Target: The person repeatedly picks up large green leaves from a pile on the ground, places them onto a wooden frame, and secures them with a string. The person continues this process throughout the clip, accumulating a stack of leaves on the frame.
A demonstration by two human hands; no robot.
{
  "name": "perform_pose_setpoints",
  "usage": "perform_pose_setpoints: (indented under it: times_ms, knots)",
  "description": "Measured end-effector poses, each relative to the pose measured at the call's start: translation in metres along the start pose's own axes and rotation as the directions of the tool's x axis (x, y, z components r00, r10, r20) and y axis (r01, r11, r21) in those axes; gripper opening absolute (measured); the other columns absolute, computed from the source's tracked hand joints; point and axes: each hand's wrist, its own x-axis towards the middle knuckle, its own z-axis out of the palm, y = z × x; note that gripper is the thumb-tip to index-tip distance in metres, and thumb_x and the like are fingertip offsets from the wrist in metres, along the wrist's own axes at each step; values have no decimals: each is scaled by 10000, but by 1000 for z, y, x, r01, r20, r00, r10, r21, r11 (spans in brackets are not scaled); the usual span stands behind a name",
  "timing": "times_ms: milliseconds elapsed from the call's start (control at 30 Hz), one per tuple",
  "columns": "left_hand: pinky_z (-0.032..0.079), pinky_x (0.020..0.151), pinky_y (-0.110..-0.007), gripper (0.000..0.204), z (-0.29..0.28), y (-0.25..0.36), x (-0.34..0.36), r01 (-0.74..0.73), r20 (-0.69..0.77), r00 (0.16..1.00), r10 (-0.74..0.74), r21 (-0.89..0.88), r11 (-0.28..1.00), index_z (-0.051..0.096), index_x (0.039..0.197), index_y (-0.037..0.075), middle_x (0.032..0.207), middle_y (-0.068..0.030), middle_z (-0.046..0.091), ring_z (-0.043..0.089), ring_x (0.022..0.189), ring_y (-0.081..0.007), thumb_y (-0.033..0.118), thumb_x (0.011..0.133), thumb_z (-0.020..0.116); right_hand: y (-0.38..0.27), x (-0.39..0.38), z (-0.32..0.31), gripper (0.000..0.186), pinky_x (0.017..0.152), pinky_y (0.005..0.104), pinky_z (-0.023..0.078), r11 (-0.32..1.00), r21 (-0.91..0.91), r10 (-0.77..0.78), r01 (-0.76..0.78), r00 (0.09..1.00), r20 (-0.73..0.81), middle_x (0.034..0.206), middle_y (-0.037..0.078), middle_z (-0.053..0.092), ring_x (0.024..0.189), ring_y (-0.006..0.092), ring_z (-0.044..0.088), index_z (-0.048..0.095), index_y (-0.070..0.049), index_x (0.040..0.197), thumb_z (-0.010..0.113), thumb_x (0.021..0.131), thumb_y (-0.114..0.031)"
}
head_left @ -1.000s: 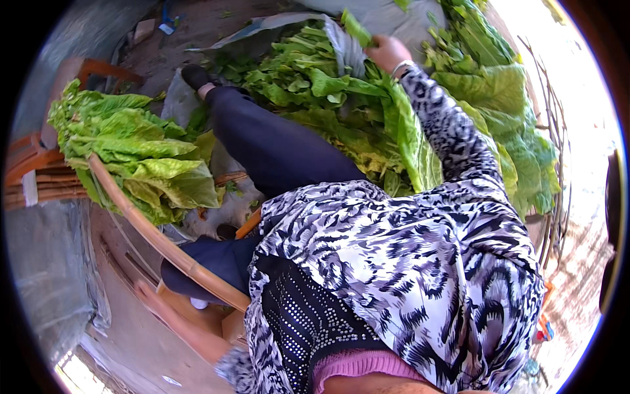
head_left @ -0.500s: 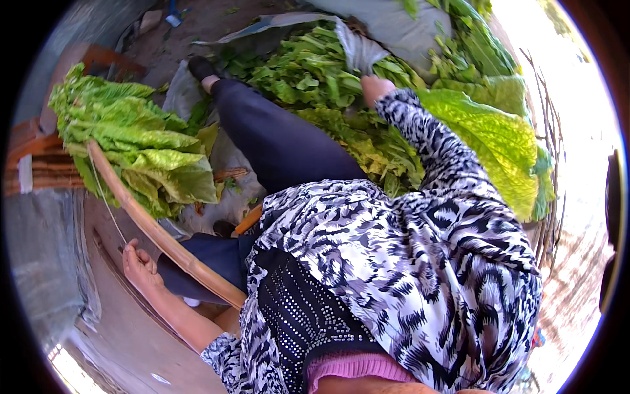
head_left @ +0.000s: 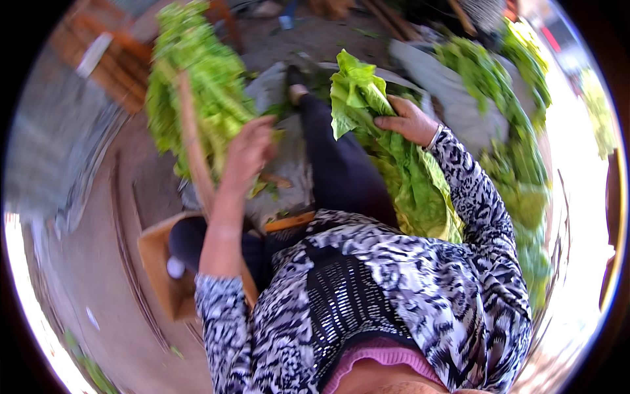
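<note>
Gripping leaves (head_left: 357, 92), white ball (head_left: 175, 267) in box (head_left: 155, 253)

Your black, white and grey animal-patterned jacket (head_left: 485, 282) opens over a black top (head_left: 344, 292) dotted in silvery rows and a pink neckline (head_left: 377, 356); your trousers (head_left: 348, 171) are dark navy, the leaves (head_left: 354, 92) bright green, the pole (head_left: 190, 131) tan.
</note>
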Motion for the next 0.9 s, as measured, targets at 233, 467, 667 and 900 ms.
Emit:
perform_pose_setpoints:
  times_ms: [233,467,667,900]
  knots:
    - [259,388,-182,295,-12,-21,4,-48,-178,983,-36,-446,894,539,1079,37,672,25,516,398,460,-21,272,902,513,-59,86,153,426,774,415,463,897,-348,-300,271,953,-30,920,254,594,896,385,581,486,34,1044,630,780,-268]
    - [435,687,-230,287,-15,-2,-32,-60,-173,985,19,-238,969,563,1066,3,869,8,591,529,774,-74,138,818,616,-94,66,163,466,698,420,472,739,-620,-309,264,950,36,873,169,567,781,350,592,449,4,996,676,704,-280]
    - [449,733,-255,275,-12,11,-50,-135,-127,987,98,-324,936,539,1054,-5,932,-14,567,530,826,-90,128,822,603,-73,38,114,734,886,341,430,956,-234,-68,179,906,417,1085,196,591,995,275,581,369,14,1307,699,733,-303]
    - [192,341,-177,533,-162,69,-26,-496,-428,853,297,-490,717,401,1336,136,585,46,420,271,416,-30,326,867,570,-96,86,83,532,863,349,432,936,-326,62,136,845,530,1025,201,609,970,286,588,502,11,1189,663,764,-266]
